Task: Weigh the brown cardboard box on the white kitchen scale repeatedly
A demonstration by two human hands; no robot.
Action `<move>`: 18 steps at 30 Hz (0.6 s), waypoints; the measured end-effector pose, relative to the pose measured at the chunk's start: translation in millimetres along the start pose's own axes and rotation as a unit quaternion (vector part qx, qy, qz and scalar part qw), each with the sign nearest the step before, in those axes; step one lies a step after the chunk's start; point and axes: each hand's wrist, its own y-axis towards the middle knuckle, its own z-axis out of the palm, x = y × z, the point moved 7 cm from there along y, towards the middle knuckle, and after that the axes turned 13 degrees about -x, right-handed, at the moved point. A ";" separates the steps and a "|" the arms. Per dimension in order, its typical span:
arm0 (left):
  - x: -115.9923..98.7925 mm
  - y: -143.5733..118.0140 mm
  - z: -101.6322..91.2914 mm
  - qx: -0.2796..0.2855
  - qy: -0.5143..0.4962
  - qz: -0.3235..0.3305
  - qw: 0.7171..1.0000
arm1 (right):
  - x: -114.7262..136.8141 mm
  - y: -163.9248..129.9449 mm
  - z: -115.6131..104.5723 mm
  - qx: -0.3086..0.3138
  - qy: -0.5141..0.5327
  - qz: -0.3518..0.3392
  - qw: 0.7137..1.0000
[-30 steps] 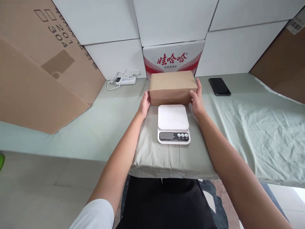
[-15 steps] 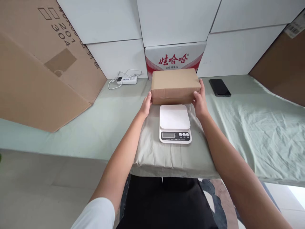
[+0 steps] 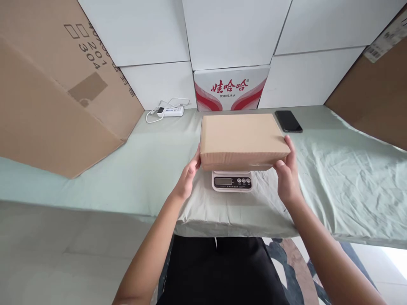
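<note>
Two bare hands hold a plain brown rectangular cardboard box by its short ends, level, directly above a small white digital kitchen scale. The left hand presses against the left end with the fingers curled under the near corner; the right hand cups the right end, thumb along the top edge. Both hands are gripping the box. It covers the weighing plate completely, so only the front strip of the scale, with its dark display and three round buttons, shows beneath the near edge. Whether the box already rests on the plate or hangs just above it cannot be told.

The scale sits on a wrinkled pale green cloth spread over a long table. Behind the box stands a white carton with red Chinese lettering, against a wall of plain white boxes. A black phone lies on the cloth just beyond the box's right far corner. A white power strip with a coiled cable lies to the left, near a large leaning brown cardboard sheet.

The box is much wider than the scale, so it could tip off if set down off-centre. The soft, creased cloth may leave the scale unsteady. The overhang could hide the display.
</note>
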 end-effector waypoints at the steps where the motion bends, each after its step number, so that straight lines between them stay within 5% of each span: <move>1: 3.1 -1.0 -1.0 -0.005 -0.002 -0.006 1.000 | 1.4 -3.7 0.9 -0.004 -0.001 0.022 1.000; 14: 2.1 7.8 -9.5 -0.054 -0.009 -0.010 0.998 | 5.2 -6.0 13.5 0.011 0.046 0.085 0.995; 18: -10.8 18.5 -2.7 -0.030 0.008 0.008 0.999 | 2.0 -2.7 16.1 0.021 0.057 0.095 0.994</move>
